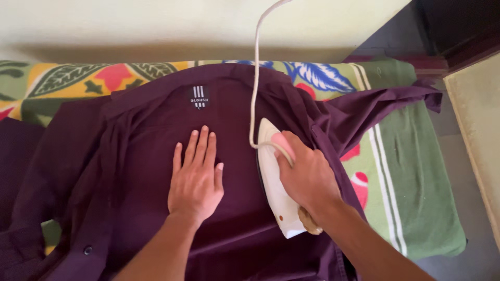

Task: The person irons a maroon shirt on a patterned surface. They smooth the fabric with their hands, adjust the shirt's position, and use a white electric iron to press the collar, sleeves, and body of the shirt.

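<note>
A dark maroon shirt (140, 171) lies spread open, inside up, with a small black label (199, 97) near its collar. My left hand (197, 177) rests flat on the shirt's middle, fingers together and pointing away from me. My right hand (306, 174) grips the handle of a white electric iron (276, 200) that sits on the shirt just right of my left hand. The iron's pale cord (255, 78) runs up from the iron and out of the top of the view.
Under the shirt lies a green cloth (416, 198) with a colourful leaf and flower print and white stripes. A pale wall (156, 26) runs behind it. Grey floor (469, 208) shows at the right, with a dark doorway (458, 26) at the upper right.
</note>
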